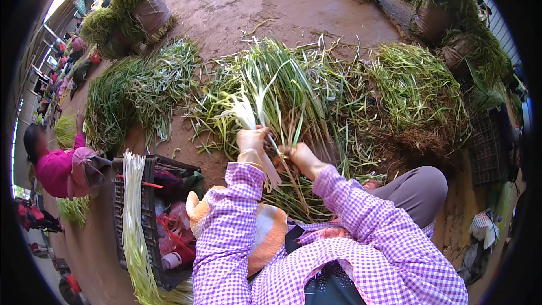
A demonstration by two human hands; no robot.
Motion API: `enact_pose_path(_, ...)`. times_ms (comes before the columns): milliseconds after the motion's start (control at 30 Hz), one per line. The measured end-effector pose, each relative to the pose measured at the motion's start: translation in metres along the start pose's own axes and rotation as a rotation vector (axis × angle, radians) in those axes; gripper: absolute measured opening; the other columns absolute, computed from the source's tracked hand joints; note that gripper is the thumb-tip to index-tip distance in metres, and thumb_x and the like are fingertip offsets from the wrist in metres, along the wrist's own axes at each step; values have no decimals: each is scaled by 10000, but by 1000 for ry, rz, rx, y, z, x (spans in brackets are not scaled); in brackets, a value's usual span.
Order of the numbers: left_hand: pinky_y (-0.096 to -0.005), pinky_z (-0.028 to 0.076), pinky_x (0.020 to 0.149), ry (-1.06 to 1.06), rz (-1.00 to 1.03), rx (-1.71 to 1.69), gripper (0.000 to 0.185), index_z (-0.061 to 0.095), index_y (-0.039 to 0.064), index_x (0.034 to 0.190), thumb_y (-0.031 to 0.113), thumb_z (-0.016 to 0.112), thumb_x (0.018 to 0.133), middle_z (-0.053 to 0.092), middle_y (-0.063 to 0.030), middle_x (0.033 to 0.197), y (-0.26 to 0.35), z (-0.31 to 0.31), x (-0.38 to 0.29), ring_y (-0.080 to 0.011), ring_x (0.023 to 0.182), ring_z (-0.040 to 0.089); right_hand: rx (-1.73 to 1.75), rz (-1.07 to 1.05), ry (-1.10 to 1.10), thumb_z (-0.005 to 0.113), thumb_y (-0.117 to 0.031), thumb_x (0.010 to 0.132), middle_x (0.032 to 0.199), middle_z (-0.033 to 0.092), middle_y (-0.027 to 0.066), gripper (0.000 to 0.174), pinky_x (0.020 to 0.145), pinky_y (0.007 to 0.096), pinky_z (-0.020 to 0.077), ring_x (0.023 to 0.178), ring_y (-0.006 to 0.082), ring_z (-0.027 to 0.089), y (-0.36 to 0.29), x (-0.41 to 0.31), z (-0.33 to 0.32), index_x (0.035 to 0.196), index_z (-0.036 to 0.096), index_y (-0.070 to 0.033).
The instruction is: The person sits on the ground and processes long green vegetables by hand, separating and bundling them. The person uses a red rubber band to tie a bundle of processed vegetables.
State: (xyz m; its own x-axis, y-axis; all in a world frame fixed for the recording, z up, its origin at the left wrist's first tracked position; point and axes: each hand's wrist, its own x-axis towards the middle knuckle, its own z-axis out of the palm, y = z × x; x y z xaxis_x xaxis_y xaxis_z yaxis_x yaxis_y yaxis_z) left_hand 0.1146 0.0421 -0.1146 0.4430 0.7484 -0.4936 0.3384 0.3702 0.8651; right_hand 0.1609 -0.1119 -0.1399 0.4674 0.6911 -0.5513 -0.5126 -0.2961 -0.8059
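My left hand [253,139] is closed around a bunch of pale, peeled stalks [242,112], whose ends stick out above and below the fist. Just right of it, my right hand [301,157] grips a green leafy stalk with brown outer leaves at its lower part. The two hands are close together over my lap. Beyond them lies a heap of long green leafy stalks [275,72] on the reddish floor. A bundle of cleaned white stalks [134,195] rests on the edge of a black plastic crate at my left.
The black crate [159,262] holds red ties and plastic bags. More piles of stalks lie left [114,101] and right [419,93]. A person in a pink top [57,173] sits at far left. Tied bundles [152,12] stand farther back. A dark crate [487,148] stands at right.
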Motion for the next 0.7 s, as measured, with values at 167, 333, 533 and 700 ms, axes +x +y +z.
enact_pose_path(167, -278, 385, 392, 73, -76, -137, 117, 620, 32, 841, -9, 720, 798, 627, -56, 658, 10, -7, 22, -124, 451, 511, -1521, 24, -214, 494, -231, 887, 1044, 688, 185, 305, 852, 422, 526, 959, 316, 676, 76, -34, -18, 990, 715, -49)
enact_pose_path(333, -239, 410, 403, -17, -47, -211, 124, 632, 26, 887, 19, 730, 810, 637, -52, 678, 17, -9, 15, -91, 473, 514, -1864, 522, -385, 485, -394, 962, 1241, 629, 122, 445, 900, 395, 510, 1103, 234, 626, 105, -11, -102, 1259, 607, -86)
enact_pose_path(533, -237, 440, 426, -158, -104, -114, 122, 650, 31, 917, 72, 729, 834, 672, -51, 738, 14, -2, -17, -91, 505, 527, -1689, 535, -324, 481, -267, 984, 1218, 624, 171, 393, 945, 391, 496, 1062, 276, 618, 5, 11, -101, 1209, 595, 35)
enact_pose_path(700, -255, 418, 409, -194, -166, -46, 98, 652, 36, 882, 80, 727, 835, 652, -40, 689, 11, 14, -32, -118, 453, 520, -261, -128, 168, 627, -180, 926, 985, 714, 73, 247, 541, 242, 538, 655, 118, 647, -60, 50, -64, 1146, 661, -73)
